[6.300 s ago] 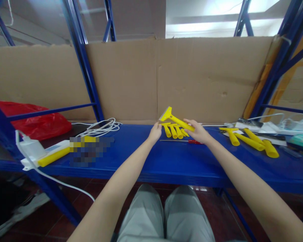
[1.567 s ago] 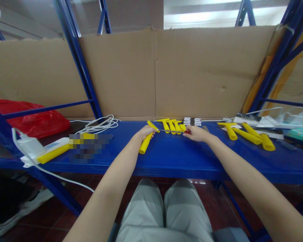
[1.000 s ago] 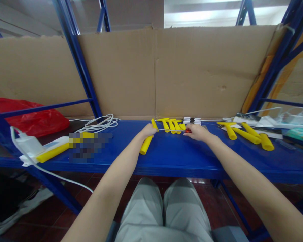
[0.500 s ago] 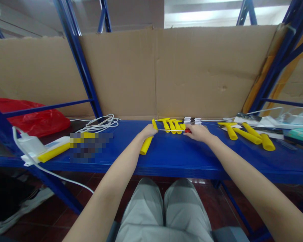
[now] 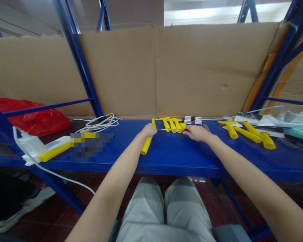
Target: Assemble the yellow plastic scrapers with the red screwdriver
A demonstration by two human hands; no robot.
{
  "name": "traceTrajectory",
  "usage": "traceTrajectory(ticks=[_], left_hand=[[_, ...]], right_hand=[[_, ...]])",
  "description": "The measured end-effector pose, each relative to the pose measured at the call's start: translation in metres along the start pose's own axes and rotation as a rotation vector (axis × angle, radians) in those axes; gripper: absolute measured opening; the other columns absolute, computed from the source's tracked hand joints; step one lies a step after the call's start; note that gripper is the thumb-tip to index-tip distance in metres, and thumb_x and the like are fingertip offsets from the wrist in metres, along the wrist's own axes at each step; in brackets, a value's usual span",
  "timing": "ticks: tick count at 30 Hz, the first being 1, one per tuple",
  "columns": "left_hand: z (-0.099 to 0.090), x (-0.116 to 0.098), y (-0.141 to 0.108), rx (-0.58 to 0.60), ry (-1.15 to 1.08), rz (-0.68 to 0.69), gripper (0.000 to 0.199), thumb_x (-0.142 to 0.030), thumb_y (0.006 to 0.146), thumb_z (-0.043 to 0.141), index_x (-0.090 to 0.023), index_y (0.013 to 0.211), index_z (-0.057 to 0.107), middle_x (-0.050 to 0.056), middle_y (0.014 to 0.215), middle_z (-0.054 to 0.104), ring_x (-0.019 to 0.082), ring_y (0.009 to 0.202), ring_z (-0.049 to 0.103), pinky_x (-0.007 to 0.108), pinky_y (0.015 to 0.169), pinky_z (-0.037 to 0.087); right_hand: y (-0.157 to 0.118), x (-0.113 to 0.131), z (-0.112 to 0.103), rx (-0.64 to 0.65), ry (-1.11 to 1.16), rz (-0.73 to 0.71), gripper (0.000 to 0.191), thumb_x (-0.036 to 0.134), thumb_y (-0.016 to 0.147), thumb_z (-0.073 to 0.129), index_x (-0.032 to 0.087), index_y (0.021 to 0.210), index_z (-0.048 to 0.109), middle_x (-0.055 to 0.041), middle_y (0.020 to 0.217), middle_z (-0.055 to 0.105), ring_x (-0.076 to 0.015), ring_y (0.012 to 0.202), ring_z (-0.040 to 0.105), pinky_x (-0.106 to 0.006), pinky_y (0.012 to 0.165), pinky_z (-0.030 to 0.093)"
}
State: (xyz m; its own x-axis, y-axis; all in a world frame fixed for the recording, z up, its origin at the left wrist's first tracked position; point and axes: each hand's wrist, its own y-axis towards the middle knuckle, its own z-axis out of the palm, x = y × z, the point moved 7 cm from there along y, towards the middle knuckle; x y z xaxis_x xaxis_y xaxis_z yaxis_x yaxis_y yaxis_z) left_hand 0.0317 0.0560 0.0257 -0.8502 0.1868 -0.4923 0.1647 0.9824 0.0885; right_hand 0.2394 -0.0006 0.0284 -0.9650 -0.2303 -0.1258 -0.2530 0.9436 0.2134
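My left hand (image 5: pixel 148 130) is closed around a yellow T-shaped handle (image 5: pixel 146 145), whose round grip slants down toward the shelf's front edge. Wrapped in my right hand (image 5: pixel 196 132) is a screwdriver (image 5: pixel 169 129) with a red grip. Its thin metal shaft runs level to the left and meets the upper part of the yellow handle, where my left fingers hide the contact. Just behind the shaft, several more yellow T-shaped handles (image 5: pixel 172 125) lie in a row on the blue shelf (image 5: pixel 171 151).
Small white-and-black pieces (image 5: pixel 192 120) are stacked behind my right hand. More yellow handles (image 5: pixel 255 132) lie at the right. To the left are a white power strip (image 5: pixel 31 158), a coiled white cable (image 5: pixel 103 123) and a red bag (image 5: pixel 37 117). Cardboard (image 5: pixel 187 74) walls the back.
My right hand has turned slightly on the screwdriver, and less of its red grip shows. The left hand and the yellow handle stay almost in place.
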Motion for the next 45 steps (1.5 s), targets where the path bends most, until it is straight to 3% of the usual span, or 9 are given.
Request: traceTrajectory(ticks=[20,25,29,33,37,42,45], left_hand=[[-0.004,0.005,0.0,-0.025,-0.021,-0.043,0.021,-0.011,0.071,0.056,-0.006,0.09,0.065,0.017,0.079,0.068,0.025,0.077,0.067,0.023,0.061,0.046],[0.0,0.003,0.0,0.014,-0.027,-0.018,0.02,-0.012,0.072,0.056,-0.006,0.089,0.065,0.017,0.079,0.068,0.024,0.071,0.067,0.024,0.057,0.046],[0.003,-0.001,0.001,0.024,-0.054,0.037,0.02,-0.011,0.072,0.055,-0.007,0.089,0.064,0.018,0.082,0.068,0.023,0.07,0.066,0.023,0.056,0.045],[0.001,0.002,0.0,0.007,-0.079,0.009,0.019,-0.01,0.071,0.056,-0.007,0.088,0.065,0.016,0.081,0.068,0.022,0.071,0.066,0.022,0.057,0.045],[-0.001,0.003,0.0,-0.002,-0.112,0.006,0.016,-0.01,0.07,0.056,-0.008,0.084,0.065,0.013,0.076,0.068,0.021,0.068,0.066,0.021,0.056,0.045],[0.005,0.01,0.005,0.031,-0.292,-0.04,0.01,-0.009,0.071,0.053,-0.009,0.078,0.06,0.006,0.061,0.061,0.013,0.047,0.055,0.022,0.047,0.041],[0.009,0.015,0.006,0.074,-0.447,-0.103,0.006,-0.012,0.073,0.051,-0.01,0.075,0.056,0.0,0.05,0.051,0.011,0.038,0.046,0.023,0.042,0.039]], right_hand=[[-0.002,0.012,-0.013,-0.176,-0.158,-0.088,0.032,0.033,0.092,0.037,0.012,0.095,0.06,-0.0162,0.098,0.066,-0.0254,0.091,0.06,-0.032,0.073,0.036],[-0.004,0.012,-0.019,-0.24,-0.271,-0.117,0.029,0.015,0.089,0.032,0.012,0.099,0.059,-0.0162,0.098,0.065,-0.0257,0.095,0.058,-0.034,0.076,0.033],[-0.004,0.006,-0.015,-0.182,-0.273,-0.048,0.028,0.013,0.086,0.034,0.01,0.1,0.058,-0.0182,0.095,0.066,-0.0259,0.091,0.06,-0.033,0.073,0.035],[-0.005,0.007,-0.009,-0.083,-0.246,0.025,0.028,0.021,0.086,0.038,0.012,0.101,0.06,-0.0177,0.097,0.067,-0.0267,0.088,0.062,-0.031,0.066,0.039],[-0.007,0.01,-0.009,-0.05,-0.248,0.058,0.03,0.027,0.087,0.039,0.013,0.102,0.061,-0.0171,0.095,0.068,-0.0269,0.088,0.063,-0.031,0.068,0.043],[-0.007,0.013,-0.009,-0.078,-0.135,0.008,0.041,0.042,0.089,0.036,0.011,0.106,0.057,-0.0178,0.103,0.066,-0.0275,0.094,0.062,-0.033,0.075,0.044],[-0.005,0.011,-0.003,-0.03,-0.088,0.021,0.037,0.036,0.091,0.033,0.01,0.104,0.058,-0.0186,0.106,0.064,-0.0269,0.098,0.06,-0.033,0.08,0.044]])
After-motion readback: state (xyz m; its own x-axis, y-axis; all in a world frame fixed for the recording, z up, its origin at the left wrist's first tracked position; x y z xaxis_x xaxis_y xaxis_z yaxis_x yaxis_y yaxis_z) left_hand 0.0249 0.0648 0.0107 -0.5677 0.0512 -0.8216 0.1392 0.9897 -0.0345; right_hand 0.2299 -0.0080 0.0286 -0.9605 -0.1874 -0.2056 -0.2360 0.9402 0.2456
